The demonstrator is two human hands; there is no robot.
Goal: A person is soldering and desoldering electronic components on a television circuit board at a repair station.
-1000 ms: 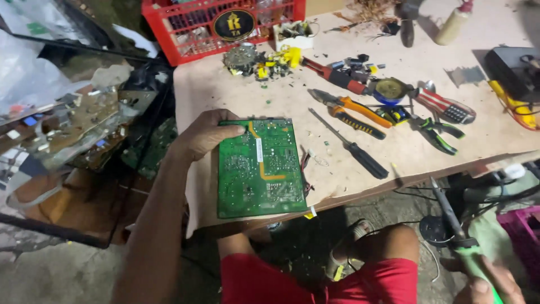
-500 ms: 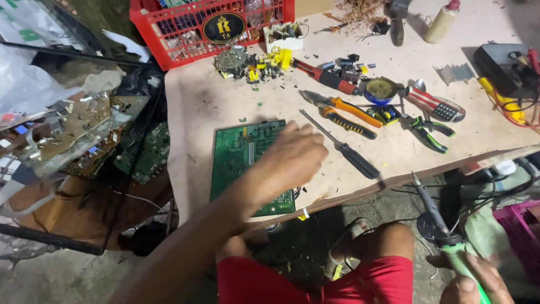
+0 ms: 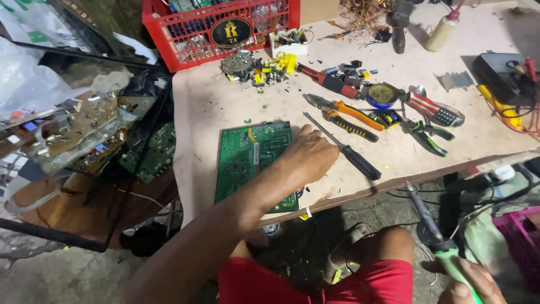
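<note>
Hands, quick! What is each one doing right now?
Left hand: resting on the green circuit board, fingers curled, not gripping.
Right hand: closed around a green-handled soldering iron.

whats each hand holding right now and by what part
The right hand has its grip on the green handle of a soldering iron, tip up. The left hand rests on the flat green circuit board near its right edge, pressing rather than gripping.

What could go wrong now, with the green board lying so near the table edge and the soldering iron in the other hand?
1. The green circuit board lies at the table's front edge under the left hand; a push could slide it off.
2. The soldering iron in the right hand hangs beside the bare knee; if hot, it might burn.
3. The black screwdriver beside the left hand could be knocked off.
</note>
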